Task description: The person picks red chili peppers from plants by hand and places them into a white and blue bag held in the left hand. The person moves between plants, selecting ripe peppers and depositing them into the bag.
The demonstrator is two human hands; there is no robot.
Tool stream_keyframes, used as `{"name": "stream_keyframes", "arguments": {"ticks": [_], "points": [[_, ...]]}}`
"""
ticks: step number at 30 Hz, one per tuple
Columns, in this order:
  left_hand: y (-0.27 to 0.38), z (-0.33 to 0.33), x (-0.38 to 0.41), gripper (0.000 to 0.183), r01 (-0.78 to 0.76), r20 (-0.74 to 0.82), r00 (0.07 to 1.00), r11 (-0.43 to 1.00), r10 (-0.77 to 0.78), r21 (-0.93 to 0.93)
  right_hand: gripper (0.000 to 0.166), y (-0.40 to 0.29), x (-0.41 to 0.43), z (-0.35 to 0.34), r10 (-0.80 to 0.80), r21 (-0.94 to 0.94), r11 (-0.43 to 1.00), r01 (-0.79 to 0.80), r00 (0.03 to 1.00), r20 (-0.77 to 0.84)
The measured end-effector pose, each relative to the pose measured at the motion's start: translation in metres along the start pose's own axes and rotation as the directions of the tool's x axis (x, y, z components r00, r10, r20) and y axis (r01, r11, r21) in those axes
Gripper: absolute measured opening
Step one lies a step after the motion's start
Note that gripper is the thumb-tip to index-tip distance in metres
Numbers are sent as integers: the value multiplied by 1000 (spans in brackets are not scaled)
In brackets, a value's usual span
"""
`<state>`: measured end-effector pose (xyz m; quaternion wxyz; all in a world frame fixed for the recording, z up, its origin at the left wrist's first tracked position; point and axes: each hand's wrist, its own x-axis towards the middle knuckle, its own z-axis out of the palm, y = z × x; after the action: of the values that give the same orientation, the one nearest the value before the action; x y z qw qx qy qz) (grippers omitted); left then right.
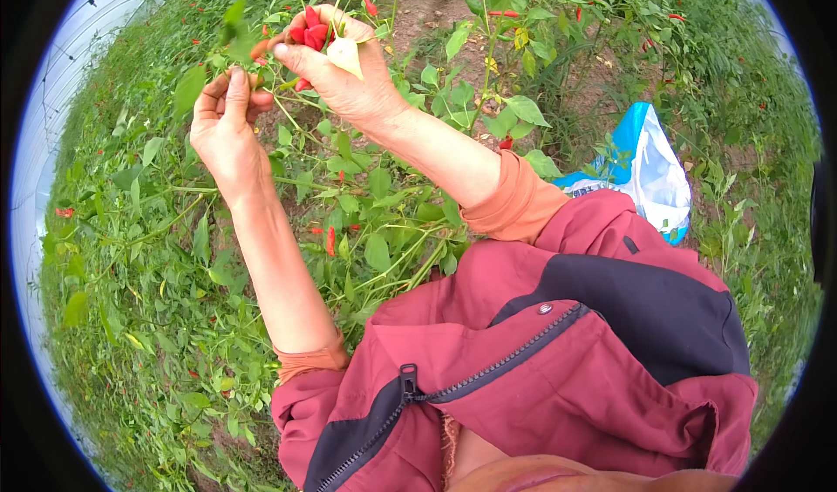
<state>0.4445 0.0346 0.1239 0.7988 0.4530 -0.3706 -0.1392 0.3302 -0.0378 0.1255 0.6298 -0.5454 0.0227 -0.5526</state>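
At the upper left, my right hand (356, 73) is closed round several red chili peppers (315, 34), with a pale yellow leaf (345, 56) lying over the thumb side. Just below and left of it, my left hand (230, 109) has its thumb pressed against bent fingers among the chili plant's stems and leaves; what sits between the fingertips is hard to make out. An orange-red chili (259, 49) shows between the two hands. More red chilies (331, 241) hang on the plant beneath my forearms.
A blue and white plastic bag (647, 172) stands on the ground to the right, by my sleeve. Dense chili plants (150, 283) surround me, with bare soil (425, 18) showing between rows. The curved greenhouse cover (59, 54) rises at the far left.
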Motion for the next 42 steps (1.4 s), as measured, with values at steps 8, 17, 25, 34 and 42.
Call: {"name": "stream_keyframes", "arguments": {"ticks": [8,17,25,34,42], "points": [[-4,9,-19,12,42,140,989,999,-47,34,19,25,2,-9,103,-4,995,-103,993,54],[-23,-26,8,17,-3,-90,995,941,35,337,22,-28,-45,-36,183,-453,884,-115,977,110],[-30,-31,-10,38,-122,-6,989,842,147,526,20,-168,-98,-256,-30,-490,853,-181,920,-392],[-19,-2,-24,43,-163,52,982,687,180,708,34,-197,-286,-610,-358,-257,657,-708,7,-934],[-25,10,-37,29,-174,175,982,731,76,660,79,-188,-333,-717,-107,-320,-428,-845,399,-911]]}}
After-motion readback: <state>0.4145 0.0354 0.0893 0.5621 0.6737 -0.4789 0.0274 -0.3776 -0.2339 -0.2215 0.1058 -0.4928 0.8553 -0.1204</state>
